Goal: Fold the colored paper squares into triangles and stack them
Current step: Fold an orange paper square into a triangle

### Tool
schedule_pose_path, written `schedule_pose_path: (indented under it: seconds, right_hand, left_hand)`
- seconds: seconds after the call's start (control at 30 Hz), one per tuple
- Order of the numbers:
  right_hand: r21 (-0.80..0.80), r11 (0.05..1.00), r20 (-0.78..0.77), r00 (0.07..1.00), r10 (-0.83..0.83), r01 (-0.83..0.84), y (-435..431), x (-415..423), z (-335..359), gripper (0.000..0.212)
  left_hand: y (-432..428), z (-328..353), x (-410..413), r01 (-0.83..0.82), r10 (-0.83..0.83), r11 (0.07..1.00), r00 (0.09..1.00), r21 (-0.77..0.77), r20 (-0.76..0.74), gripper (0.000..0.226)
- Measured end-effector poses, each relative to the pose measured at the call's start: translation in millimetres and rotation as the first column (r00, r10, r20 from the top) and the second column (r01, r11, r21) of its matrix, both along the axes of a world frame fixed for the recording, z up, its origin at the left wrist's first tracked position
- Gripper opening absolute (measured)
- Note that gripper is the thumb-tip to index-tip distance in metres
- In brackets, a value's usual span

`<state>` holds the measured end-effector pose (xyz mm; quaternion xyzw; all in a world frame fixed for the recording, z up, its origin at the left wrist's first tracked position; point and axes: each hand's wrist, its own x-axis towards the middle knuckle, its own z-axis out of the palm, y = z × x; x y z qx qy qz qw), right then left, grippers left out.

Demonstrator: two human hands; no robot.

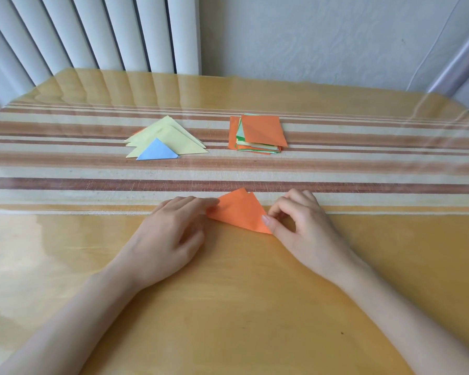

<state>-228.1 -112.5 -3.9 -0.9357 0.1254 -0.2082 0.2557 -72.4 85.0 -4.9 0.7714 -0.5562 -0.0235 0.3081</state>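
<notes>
left hand (pixel 171 231) touching, right hand (pixel 305 228) pinching paper (pixel 238 212)

Left hand (pixel 171 234) and right hand (pixel 306 231) bare; forearms (pixel 73 307) bare; thumbnail (pixel 266 220) short.

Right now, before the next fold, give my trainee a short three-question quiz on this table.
1. True or false: the blue triangle lies on top of the pile of folded triangles.
2. The top sheet of the stack of squares is: A green, B orange, C blue.
3. Short answer: on the orange paper between the left hand and the right hand, do the two upper tips line up?
Key: 1 true; 2 B; 3 no, the tips sit offset.
</notes>
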Motion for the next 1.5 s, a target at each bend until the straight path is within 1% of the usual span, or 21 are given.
schedule_pose_path:
  seconds: [0.07,0.13,0.23,0.3,0.37,0.43,0.5,0.57,0.67,0.73,0.87,0.97,1.03,1.1,1.2,1.33,1.5]
  right_hand:
    - [-0.004,1.000,-0.013,1.000,-0.003,0.003,2,0,2,0.014]
    - [-0.015,1.000,-0.025,1.000,-0.008,0.008,2,0,2,0.014]
    - [-0.025,1.000,-0.049,0.999,-0.016,0.014,3,-1,2,0.013]
    - [-0.030,0.999,-0.037,0.999,-0.031,0.030,4,-1,2,0.011]
    - [-0.070,0.997,-0.010,1.000,-0.026,0.026,5,-1,3,0.024]
    - [-0.215,0.976,0.001,0.999,0.044,-0.043,7,-1,2,0.036]
    - [-0.350,0.924,-0.050,0.989,0.142,-0.150,9,-2,0,0.041]
    - [-0.362,0.904,-0.124,0.973,0.197,-0.229,9,-2,-3,0.043]
    - [-0.289,0.928,-0.156,0.968,0.197,-0.235,7,-1,-6,0.044]
    - [-0.310,0.924,-0.146,0.972,0.186,-0.224,8,-2,-7,0.043]
    - [-0.412,0.870,-0.135,0.962,0.237,-0.272,11,-3,-4,0.044]
    - [-0.501,0.821,-0.120,0.962,0.246,-0.273,16,-4,-2,0.041]
    - [-0.529,0.810,-0.113,0.967,0.227,-0.252,17,-5,-1,0.040]
    - [-0.514,0.818,-0.125,0.966,0.227,-0.259,17,-4,0,0.041]
    - [-0.481,0.837,-0.173,0.964,0.201,-0.261,22,2,4,0.044]
    - [-0.498,0.835,-0.230,0.964,0.132,-0.233,31,8,8,0.048]
    - [-0.480,0.848,-0.258,0.960,0.107,-0.224,30,2,8,0.049]
  left_hand:
    - [2,0,-1,0.032,-0.033,0.999,0.999,0.028,0.024,0.054]
    - [4,-1,-1,0.069,-0.075,0.995,0.994,0.076,0.085,0.057]
    - [4,-2,-2,0.045,-0.068,0.990,0.983,0.133,0.169,0.051]
    - [2,-2,-4,0.014,-0.051,0.985,0.977,0.175,0.209,0.049]
    - [1,-1,-6,-0.004,-0.052,0.974,0.970,0.226,0.237,0.052]
    - [0,-1,-7,-0.012,-0.054,0.966,0.968,0.259,0.246,0.056]
    - [0,0,-8,-0.014,-0.057,0.961,0.967,0.275,0.250,0.058]
    - [0,1,-8,-0.015,-0.067,0.958,0.959,0.285,0.276,0.058]
    - [3,2,-12,0.038,-0.129,0.960,0.939,0.278,0.318,0.056]
    - [6,2,-15,0.086,-0.177,0.956,0.931,0.280,0.319,0.058]
    - [8,0,-17,0.105,-0.182,0.951,0.951,0.290,0.251,0.062]
    - [10,0,-15,0.073,-0.147,0.956,0.958,0.285,0.245,0.065]
    - [13,0,-11,0.034,-0.099,0.961,0.969,0.273,0.228,0.066]
    - [15,0,-9,0.030,-0.091,0.961,0.972,0.273,0.217,0.067]
    - [15,0,-9,0.031,-0.104,0.958,0.964,0.284,0.245,0.068]
    - [14,-1,-10,0.035,-0.113,0.955,0.960,0.293,0.255,0.066]
    - [14,-2,-10,0.030,-0.101,0.960,0.965,0.278,0.243,0.065]
